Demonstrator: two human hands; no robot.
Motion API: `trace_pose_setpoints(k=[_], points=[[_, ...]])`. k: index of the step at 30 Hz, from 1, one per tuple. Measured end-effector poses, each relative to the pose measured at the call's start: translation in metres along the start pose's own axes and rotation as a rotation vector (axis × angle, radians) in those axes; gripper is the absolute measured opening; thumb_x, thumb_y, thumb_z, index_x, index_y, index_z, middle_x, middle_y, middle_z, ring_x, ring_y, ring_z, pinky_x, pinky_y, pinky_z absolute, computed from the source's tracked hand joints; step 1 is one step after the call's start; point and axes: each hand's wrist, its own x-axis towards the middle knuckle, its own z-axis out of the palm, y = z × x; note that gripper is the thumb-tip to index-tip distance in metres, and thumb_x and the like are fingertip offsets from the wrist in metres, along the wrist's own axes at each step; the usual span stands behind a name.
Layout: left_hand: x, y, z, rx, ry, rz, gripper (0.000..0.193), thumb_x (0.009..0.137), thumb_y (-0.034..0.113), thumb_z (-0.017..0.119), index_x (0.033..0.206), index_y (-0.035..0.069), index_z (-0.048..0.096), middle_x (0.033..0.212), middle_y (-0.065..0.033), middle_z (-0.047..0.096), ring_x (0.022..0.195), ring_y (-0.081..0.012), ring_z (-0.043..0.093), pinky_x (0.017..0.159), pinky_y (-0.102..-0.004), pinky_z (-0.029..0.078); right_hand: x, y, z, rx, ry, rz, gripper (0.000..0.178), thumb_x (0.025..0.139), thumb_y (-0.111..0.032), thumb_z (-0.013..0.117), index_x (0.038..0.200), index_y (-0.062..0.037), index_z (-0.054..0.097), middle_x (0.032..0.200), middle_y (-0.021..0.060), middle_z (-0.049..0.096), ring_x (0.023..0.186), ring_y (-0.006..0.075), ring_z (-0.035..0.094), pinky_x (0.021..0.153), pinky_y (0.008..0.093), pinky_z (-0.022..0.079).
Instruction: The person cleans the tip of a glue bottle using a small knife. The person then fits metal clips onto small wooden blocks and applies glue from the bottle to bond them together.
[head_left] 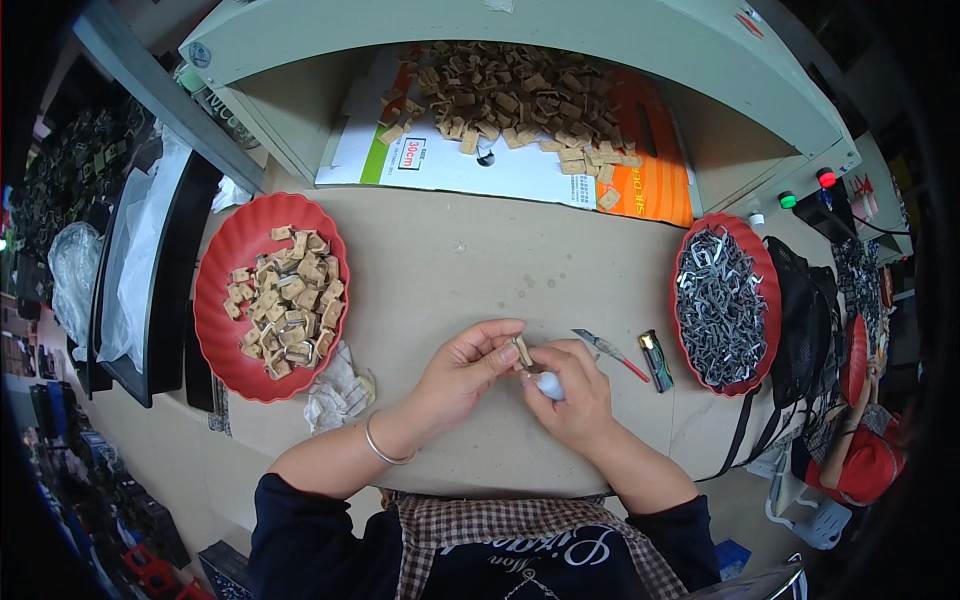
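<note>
My left hand (475,362) pinches a small tan, clip-like piece (521,351) between thumb and fingers, above the middle of the table. Close beside it, my right hand (575,388) is closed around a white rounded object (549,386), mostly covered by the fingers. The right fingertips meet the tan piece; whether they also grip it I cannot tell. To the left, a red scalloped bowl (213,330) holds many similar tan pieces (290,290), some with metal parts. On the right stands another red bowl (771,310) full of dark grey metal clips (718,300).
A craft knife (610,354) and a lighter (656,361) lie right of my hands. A crumpled cloth (338,392) rests by the left bowl. At the back, tan pieces (510,90) are heaped on cardboard (450,180) inside a grey-green housing (300,120). Another person (865,455) sits far right.
</note>
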Motion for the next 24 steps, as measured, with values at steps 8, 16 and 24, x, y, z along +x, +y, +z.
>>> trace_pose_setpoints(k=[8,16,24], points=[[0.000,0.000,-0.003,-0.008,-0.051,0.029,0.026,0.089,0.007,0.049,0.114,0.004,0.050,0.092,-0.0034,0.057,0.089,-0.0122,0.055,0.081,-0.0276,0.045,0.004,-0.002,0.000,0.070,0.015,0.109,0.024,0.069,-0.004,0.066,0.090,-0.0021,0.056,0.085,0.0098,0.056,0.068,0.0207,0.060,0.057,0.0284,0.049],[0.001,0.017,0.000,0.216,-0.106,-0.005,0.024,0.089,0.008,0.049,0.112,0.004,0.050,0.096,-0.0034,0.057,0.092,-0.0103,0.052,0.083,-0.0266,0.043,0.000,0.014,-0.011,0.554,-0.225,0.290,0.017,0.079,0.001,0.059,0.094,-0.0009,0.052,0.087,0.0074,0.053,0.068,0.0112,0.056,0.057,0.0229,0.047],[-0.002,0.007,0.002,0.502,-0.063,0.169,0.022,0.085,0.003,0.055,0.107,0.002,0.052,0.104,-0.0076,0.053,0.095,-0.0125,0.052,0.081,-0.0273,0.045,0.002,0.009,-0.011,0.948,-0.068,0.608,0.020,0.082,0.000,0.057,0.100,-0.0035,0.050,0.084,0.0025,0.053,0.073,0.0075,0.052,0.060,0.0213,0.048]])
